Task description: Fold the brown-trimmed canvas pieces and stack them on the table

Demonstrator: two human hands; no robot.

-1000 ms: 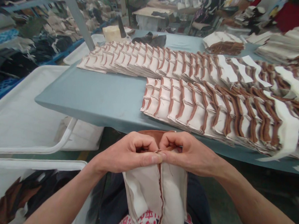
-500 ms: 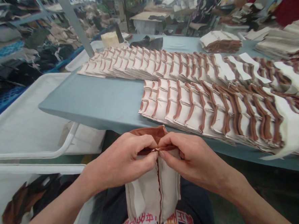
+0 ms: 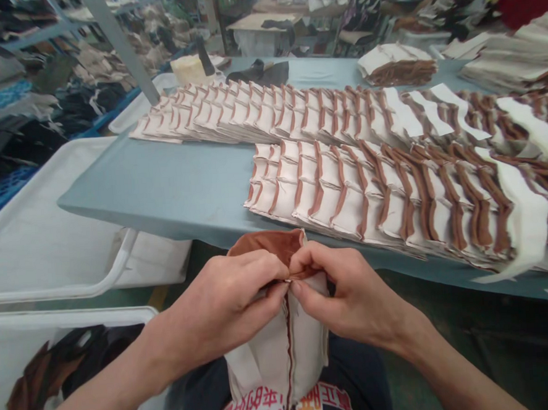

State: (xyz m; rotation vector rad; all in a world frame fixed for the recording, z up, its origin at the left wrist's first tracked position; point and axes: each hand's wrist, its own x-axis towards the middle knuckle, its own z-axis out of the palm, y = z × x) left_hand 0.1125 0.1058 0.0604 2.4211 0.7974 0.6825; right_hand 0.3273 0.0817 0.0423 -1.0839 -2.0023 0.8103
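Note:
A cream fabric piece [image 3: 305, 345] with a reddish-brown inner side and a brown seam down its middle hangs in front of my body. My left hand [image 3: 242, 293] pinches its top edge at the seam, thumb against fingers. Right beside it, my right hand [image 3: 339, 284] pinches the same edge, and the fingertips of both hands nearly touch. The brown inner side shows above my fingers. A pale strip lies on the lower left of the piece.
Overlapping rows of similar cream and brown pieces [image 3: 328, 183] cover much of the blue-grey table [image 3: 161, 187]. White strips [image 3: 525, 208] lie over them. White bins [image 3: 47, 212] stand at the left, the lower one holding dark and brown scraps [image 3: 47, 379].
The view has shifted a little, so the table and rows sit slightly further left. The fabric's brown inner side shows wider at the top left. Both hands still pinch the edge.

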